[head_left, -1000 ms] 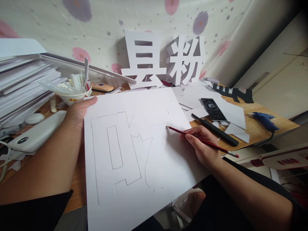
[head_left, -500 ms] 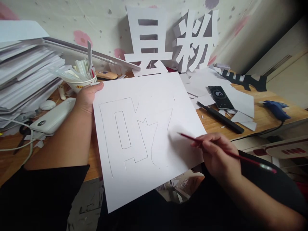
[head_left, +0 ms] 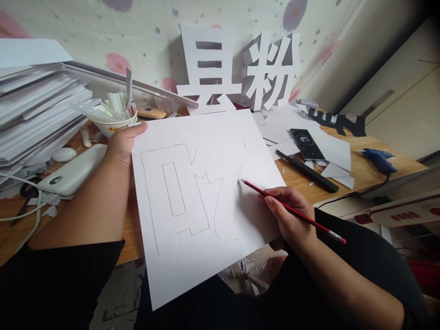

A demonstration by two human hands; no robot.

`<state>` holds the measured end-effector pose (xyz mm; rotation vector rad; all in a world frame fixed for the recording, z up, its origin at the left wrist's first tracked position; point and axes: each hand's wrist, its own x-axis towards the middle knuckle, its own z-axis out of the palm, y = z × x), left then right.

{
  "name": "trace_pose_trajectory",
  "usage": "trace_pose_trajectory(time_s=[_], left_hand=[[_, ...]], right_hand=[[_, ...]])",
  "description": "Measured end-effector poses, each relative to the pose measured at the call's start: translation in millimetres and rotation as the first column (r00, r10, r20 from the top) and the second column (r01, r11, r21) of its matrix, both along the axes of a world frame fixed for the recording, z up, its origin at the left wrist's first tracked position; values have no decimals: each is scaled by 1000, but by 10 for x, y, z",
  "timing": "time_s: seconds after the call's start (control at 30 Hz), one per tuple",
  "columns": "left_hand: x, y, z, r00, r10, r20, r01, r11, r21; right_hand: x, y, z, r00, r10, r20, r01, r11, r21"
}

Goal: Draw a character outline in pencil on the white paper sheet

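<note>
A white board (head_left: 178,272) is held at a slant, its far edge over the wooden surface (head_left: 134,229) and its near corner over dark clothing. The board's left edge, near the upper corner, is pinched by the grip of the left hand (head_left: 124,143): the thumb is laid on the upper face, while the fingers beneath are hidden. A red-and-black pencil (head_left: 309,220) is pinched in the grip of the right hand (head_left: 292,213), with thumb and fingertips pressed together around the shaft. The pencil's point is set beside a faint slanting line on the right half of the board; whether the two touch cannot be told. On the left half, an angular outline is drawn around a narrow rectangle (head_left: 174,189). Behind the board, two white cut-out characters (head_left: 211,59) are stood upright against a flowered wall (head_left: 151,27). A cup (head_left: 112,127) filled with strips is placed just behind the left hand, and a white device (head_left: 74,170) is partly covered by the left forearm. To the right, a phone (head_left: 307,144), a black bar (head_left: 309,173) and a blue glue gun (head_left: 378,160) are laid out among white offcuts (head_left: 338,172).
</note>
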<state>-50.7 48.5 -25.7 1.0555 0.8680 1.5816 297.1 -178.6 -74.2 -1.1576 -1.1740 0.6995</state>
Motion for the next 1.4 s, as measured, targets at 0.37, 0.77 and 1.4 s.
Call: trace_pose_trajectory(time_s=[0.37,0.77,1.4], left_hand=[[5,6,-5,1000,8,-6,-8,1000,-22],[100,-77,79,999,33,38,-33,999,-1],[92,-57,73,999,23,38,-25,999,38]], right_hand=[[2,-57,40,987,34,156,-43,998,55],[13,-222,45,965,197,173,-200,980,0],[35,-340,131,895,327,303,-353,935,36]])
